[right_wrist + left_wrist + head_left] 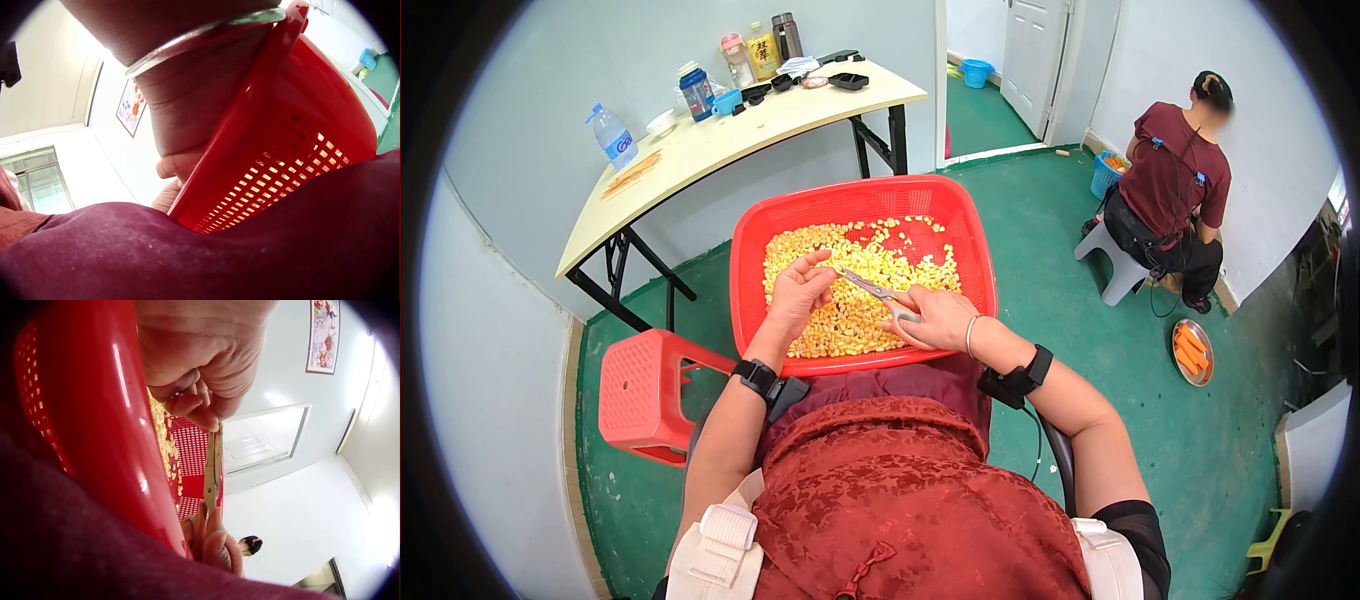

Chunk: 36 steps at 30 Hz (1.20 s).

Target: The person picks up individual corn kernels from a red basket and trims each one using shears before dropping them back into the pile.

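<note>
A red basket [750,225] of yellow corn kernels [840,325] rests on the person's lap. Over it the right hand [945,318] grips the grey handles of scissors [865,284], whose blades point at the left hand [800,290]. The left hand's thumb and fingertips pinch together at the blade tips; whatever small thing lies between them is too small to tell. In the left wrist view, the left hand [200,356] is above the scissors [211,472] and the right hand [219,547] below. The basket wall [281,144] hides most of the right hand [175,169] in the right wrist view.
A red stool [640,385] stands at the left. Bottles, cups and black items lie on the long table [800,112] beyond the basket. Another person [1175,170] sits on a grey stool [1115,265] at the right, near a blue basket [1108,178] and a bowl of carrots [1192,352].
</note>
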### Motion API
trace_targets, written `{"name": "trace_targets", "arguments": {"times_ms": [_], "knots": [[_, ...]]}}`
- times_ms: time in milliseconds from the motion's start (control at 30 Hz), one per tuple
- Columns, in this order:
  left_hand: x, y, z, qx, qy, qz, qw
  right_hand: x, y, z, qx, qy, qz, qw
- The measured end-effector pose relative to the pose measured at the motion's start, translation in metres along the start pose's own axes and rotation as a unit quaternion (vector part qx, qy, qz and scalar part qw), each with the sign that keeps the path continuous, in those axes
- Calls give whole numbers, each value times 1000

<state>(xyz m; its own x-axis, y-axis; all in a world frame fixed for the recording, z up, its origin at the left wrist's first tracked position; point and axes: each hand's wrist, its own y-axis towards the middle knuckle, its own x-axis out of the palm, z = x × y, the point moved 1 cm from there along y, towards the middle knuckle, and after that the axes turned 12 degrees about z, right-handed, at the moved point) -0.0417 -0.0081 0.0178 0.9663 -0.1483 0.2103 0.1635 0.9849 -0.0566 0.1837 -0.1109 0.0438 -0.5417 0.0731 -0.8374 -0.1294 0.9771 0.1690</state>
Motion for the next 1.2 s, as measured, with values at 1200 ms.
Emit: {"name": "trace_targets", "arguments": {"times_ms": [1200], "knots": [[2,0,-2,10,48,-9,999,14,6,15,-44,39,18,998]]}}
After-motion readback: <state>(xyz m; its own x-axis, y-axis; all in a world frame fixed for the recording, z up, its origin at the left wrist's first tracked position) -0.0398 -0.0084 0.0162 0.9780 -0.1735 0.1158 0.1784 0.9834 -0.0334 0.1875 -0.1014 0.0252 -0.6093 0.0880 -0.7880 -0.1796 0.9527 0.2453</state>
